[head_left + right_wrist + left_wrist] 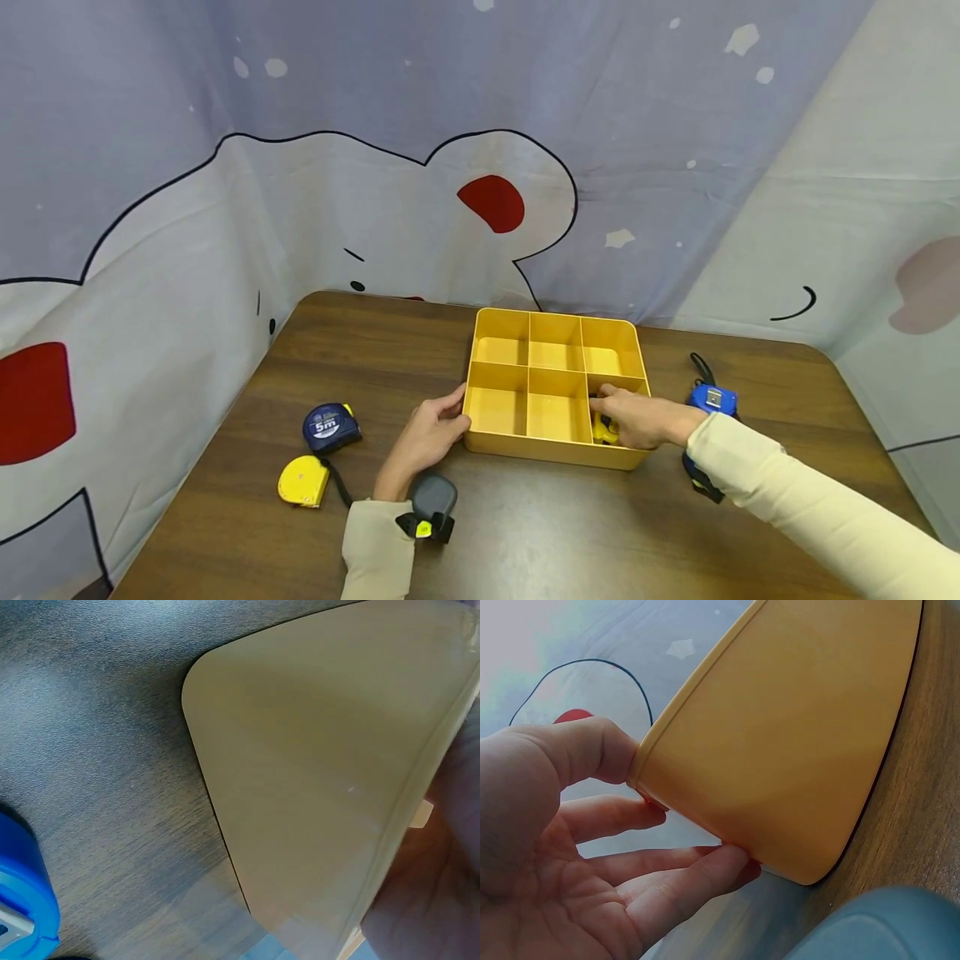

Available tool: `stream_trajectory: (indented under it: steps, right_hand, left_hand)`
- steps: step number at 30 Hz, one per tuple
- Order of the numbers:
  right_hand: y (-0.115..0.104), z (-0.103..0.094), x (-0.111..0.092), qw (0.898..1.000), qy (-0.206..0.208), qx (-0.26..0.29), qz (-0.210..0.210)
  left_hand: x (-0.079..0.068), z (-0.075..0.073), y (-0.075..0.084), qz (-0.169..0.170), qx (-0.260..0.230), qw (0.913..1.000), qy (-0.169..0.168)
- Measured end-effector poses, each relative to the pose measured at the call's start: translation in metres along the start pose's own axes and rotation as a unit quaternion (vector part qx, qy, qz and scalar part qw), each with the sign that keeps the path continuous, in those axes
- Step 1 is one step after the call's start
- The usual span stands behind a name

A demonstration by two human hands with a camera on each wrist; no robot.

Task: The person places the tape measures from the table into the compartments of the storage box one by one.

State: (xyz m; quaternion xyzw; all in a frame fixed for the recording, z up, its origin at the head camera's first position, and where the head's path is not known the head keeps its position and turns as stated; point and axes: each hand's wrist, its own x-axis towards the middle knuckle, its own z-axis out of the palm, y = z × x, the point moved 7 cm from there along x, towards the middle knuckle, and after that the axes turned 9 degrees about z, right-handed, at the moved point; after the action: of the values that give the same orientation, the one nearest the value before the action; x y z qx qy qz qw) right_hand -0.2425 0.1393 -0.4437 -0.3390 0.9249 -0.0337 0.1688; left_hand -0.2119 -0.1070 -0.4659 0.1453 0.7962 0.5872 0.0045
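A yellow compartment box (555,452) stands on the table. My left hand (429,433) rests against its left side, fingertips and thumb touching the outer wall and rim, as the left wrist view shows close up. My right hand (637,417) reaches into the front right compartment. There its fingers hold a yellow tape measure (604,431), mostly hidden under the hand. In the right wrist view the outer wall of the box covers the fingers, and only part of the palm (427,892) shows.
Left lie a dark blue tape measure (330,427) and a yellow tape measure (303,481). A grey tape measure (433,495) sits beside my left wrist. Right of the box are a blue tape measure (712,398) and a dark one (701,479) partly behind my sleeve. A patterned curtain (375,208) hangs behind.
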Motion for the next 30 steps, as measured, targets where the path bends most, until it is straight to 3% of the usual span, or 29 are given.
stream_trajectory:
  steps: [7,11,17,23,30]
  right_hand:
    - [0.001,0.000,0.000,1.000,-0.011,0.003,0.009]
    - [0.001,-0.005,-0.004,0.999,-0.009,0.024,0.020]
    - [0.005,-0.024,-0.016,0.996,0.029,0.085,0.022]
    - [0.018,-0.041,-0.037,0.981,0.097,0.161,0.042]
    - [0.042,-0.046,-0.064,0.951,0.167,0.242,0.100]
  left_hand:
    - [-0.001,0.000,-0.003,-0.010,0.011,0.9999,0.002]
    - [-0.002,0.001,0.005,-0.008,0.004,1.0000,0.000]
    - [0.000,0.000,-0.003,-0.013,0.001,0.9999,-0.001]
    - [0.000,0.000,0.000,-0.013,0.006,0.9999,0.000]
    - [0.000,0.000,-0.001,-0.015,0.007,0.9999,0.000]
